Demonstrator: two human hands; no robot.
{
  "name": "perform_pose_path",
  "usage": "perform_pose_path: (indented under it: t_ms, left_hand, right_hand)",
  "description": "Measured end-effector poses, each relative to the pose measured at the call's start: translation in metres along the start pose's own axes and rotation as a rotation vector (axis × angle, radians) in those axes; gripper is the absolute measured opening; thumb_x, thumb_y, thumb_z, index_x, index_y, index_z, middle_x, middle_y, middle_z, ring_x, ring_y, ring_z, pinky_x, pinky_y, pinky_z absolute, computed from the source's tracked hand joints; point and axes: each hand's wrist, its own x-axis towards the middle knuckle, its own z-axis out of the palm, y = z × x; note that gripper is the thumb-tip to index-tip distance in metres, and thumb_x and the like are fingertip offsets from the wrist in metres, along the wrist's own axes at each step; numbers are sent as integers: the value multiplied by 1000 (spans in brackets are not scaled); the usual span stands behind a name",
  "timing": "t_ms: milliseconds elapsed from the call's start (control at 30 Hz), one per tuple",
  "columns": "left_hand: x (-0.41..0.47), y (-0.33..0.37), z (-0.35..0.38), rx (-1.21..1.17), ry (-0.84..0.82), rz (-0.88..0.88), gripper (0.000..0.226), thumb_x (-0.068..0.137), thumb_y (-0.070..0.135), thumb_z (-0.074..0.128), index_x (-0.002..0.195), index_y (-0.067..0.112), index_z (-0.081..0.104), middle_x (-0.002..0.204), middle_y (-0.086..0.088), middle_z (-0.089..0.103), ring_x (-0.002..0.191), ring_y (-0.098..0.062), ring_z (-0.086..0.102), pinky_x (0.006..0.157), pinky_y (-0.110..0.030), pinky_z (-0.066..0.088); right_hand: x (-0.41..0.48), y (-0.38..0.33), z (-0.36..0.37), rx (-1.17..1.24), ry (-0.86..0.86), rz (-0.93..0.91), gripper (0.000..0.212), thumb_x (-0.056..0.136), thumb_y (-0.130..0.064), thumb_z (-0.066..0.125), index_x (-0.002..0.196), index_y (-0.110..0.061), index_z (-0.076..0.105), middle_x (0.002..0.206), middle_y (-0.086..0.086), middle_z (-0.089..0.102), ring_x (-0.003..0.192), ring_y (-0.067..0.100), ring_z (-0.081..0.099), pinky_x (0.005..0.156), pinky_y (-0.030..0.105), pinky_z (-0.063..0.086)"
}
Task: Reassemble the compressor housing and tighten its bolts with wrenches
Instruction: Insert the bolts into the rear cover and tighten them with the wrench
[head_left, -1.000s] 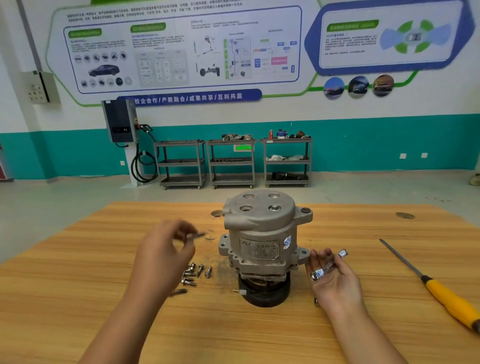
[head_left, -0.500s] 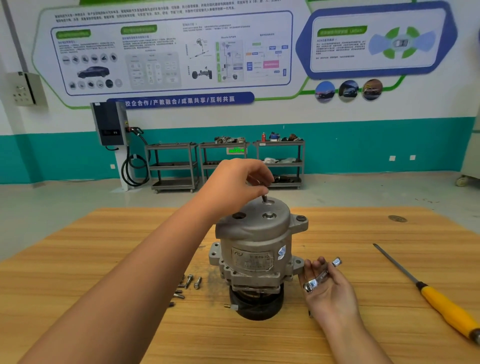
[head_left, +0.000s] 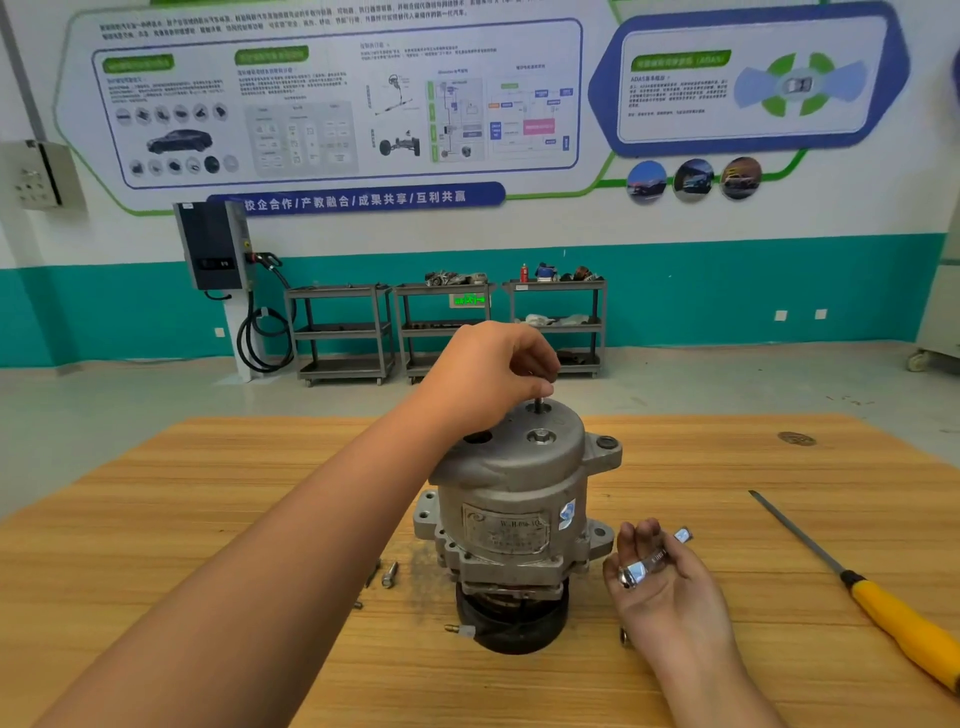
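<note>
Grey cast-metal compressor housing (head_left: 514, 499) stands upright at mid tabletop (head_left: 208, 519); the left hand (head_left: 488, 374) reaches over its top, fingers (head_left: 540, 387) pinching a bolt (head_left: 538, 405) whose shank points straight down into a far top hole; the right hand (head_left: 670, 587), palm up just beside the housing, cradles a wrench (head_left: 649, 564) in loosely curled fingers; spare bolts (head_left: 388, 574) lie left of the base; a yellow-handled screwdriver (head_left: 893, 618) lies well apart on the right; shelving carts (head_left: 447, 332) line the far wall.

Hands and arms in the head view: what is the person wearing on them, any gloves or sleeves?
Nothing worn shows. The left hand and the right hand have no gloves, rings or watch. The left forearm and the right forearm are uncovered to the frame edge, so no sleeve is in view.
</note>
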Motion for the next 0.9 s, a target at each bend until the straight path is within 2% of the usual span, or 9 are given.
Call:
perform_pose_path:
  t_ms: [133, 300, 400, 467, 533, 633, 733, 833, 900]
  left_hand:
    - [2, -2, 0, 5, -42, -36, 18, 81, 11, 74, 90, 25, 67, 81, 15, 67, 71, 14, 58, 69, 2, 43]
    - [4, -2, 2, -37, -52, -60, 18, 82, 10, 73, 95, 22, 69, 92, 7, 73, 75, 11, 61, 70, 2, 42]
    - [1, -6, 7, -52, -73, -51, 20, 84, 11, 71, 100, 22, 69, 100, 8, 72, 85, 6, 62, 72, 3, 41]
    - [-2, -10, 9, -68, -86, -40, 21, 86, 12, 69, 101, 26, 68, 101, 12, 69, 87, 11, 59, 73, 3, 41]
    - [-4, -13, 9, -111, -100, -37, 24, 87, 10, 67, 101, 29, 67, 101, 17, 68, 87, 17, 57, 75, 2, 40]
    - [-5, -16, 8, -162, -109, -46, 30, 87, 5, 65, 99, 33, 65, 101, 21, 67, 94, 15, 59, 79, -1, 44]
    - [-7, -18, 7, -152, -94, -60, 35, 87, 9, 67, 103, 39, 61, 100, 29, 61, 99, 8, 58, 83, -11, 47]
    - [-8, -19, 7, -135, -72, -103, 39, 87, 15, 69, 118, 35, 57, 103, 21, 61, 101, -3, 57, 90, -24, 48]
    - [-8, -19, 7, -138, -74, -112, 37, 87, 16, 68, 118, 32, 57, 98, 18, 63, 97, -3, 59, 90, -23, 47]
  right_hand:
    - [-5, -2, 5, -7, 3, -3, 29, 101, -20, 36, 80, -15, 56, 57, -3, 64, 54, 12, 66, 73, 28, 41]
    - [-8, -1, 7, 30, -1, 17, 28, 101, -21, 37, 80, -16, 54, 58, -2, 64, 66, 13, 62, 68, 29, 48]
    - [-10, -12, 11, 165, -13, 5, 26, 101, -21, 35, 82, -15, 53, 66, 2, 67, 64, 12, 64, 74, 20, 49]
    - [-11, -26, 18, 189, -23, -37, 26, 101, -23, 34, 85, -17, 53, 67, -1, 67, 62, 9, 63, 72, 18, 44]
    - [-15, -40, 30, 125, -70, -88, 24, 100, -24, 35, 86, -19, 54, 67, -4, 66, 62, 8, 63, 67, 19, 39]
    - [-23, -57, 57, -113, -150, -213, 23, 99, -26, 37, 83, -23, 53, 75, -6, 71, 80, 11, 62, 71, 25, 36]
    - [-29, -66, 92, -354, -239, -364, 23, 102, -24, 32, 83, -23, 46, 71, -4, 70, 63, 8, 53, 56, 21, 36]
    - [-30, -62, 122, -353, -371, -387, 23, 103, -20, 31, 86, -16, 45, 66, -1, 67, 51, 6, 52, 41, 16, 37]
    - [-30, -54, 135, -294, -435, -352, 21, 103, -17, 34, 86, -12, 47, 66, 2, 68, 56, 8, 61, 45, 17, 46]
